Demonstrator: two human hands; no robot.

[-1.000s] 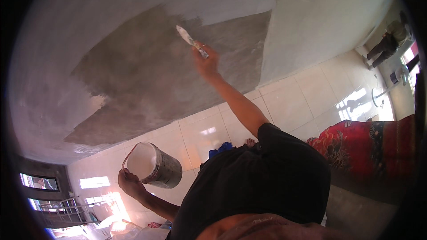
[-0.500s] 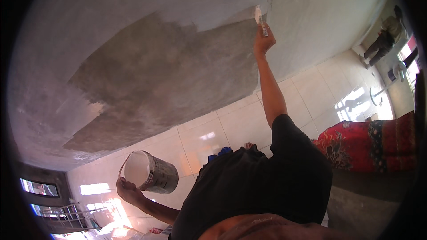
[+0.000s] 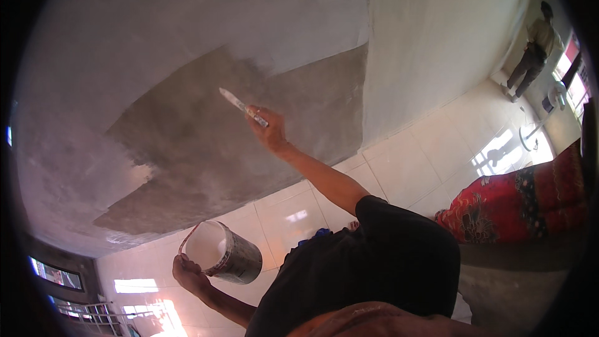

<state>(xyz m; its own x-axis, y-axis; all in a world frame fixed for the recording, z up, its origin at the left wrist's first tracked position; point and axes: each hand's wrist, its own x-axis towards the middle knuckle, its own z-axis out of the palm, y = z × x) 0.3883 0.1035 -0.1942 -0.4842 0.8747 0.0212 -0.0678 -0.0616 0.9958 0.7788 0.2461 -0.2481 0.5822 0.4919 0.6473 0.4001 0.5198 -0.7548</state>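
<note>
My right hand (image 3: 268, 128) is closed around the handle of a paintbrush (image 3: 232, 98), whose whitish end points up and left. The brush is in front of a bare grey-brown patch (image 3: 187, 118) on the wall; I cannot tell whether it touches. Paler coating (image 3: 299, 12) covers the wall above and to the left of the patch. Low on the left, my left hand (image 3: 191, 274) grips the rim or handle side of a paint bucket (image 3: 244, 257). The bucket is tilted, smeared outside, and shows whitish paint within.
Glossy pale tiles (image 3: 399, 150) run along the wall's foot. A red patterned cloth (image 3: 511, 203) covers something at the right. Another person (image 3: 533, 56) stands at the far right, near a standing fan (image 3: 530, 137). A metal rack or ladder (image 3: 93, 315) is at lower left.
My right hand has brought the paintbrush from the upper right edge of the bare patch down and left. The bucket in my left hand appears slightly lower and further right.
</note>
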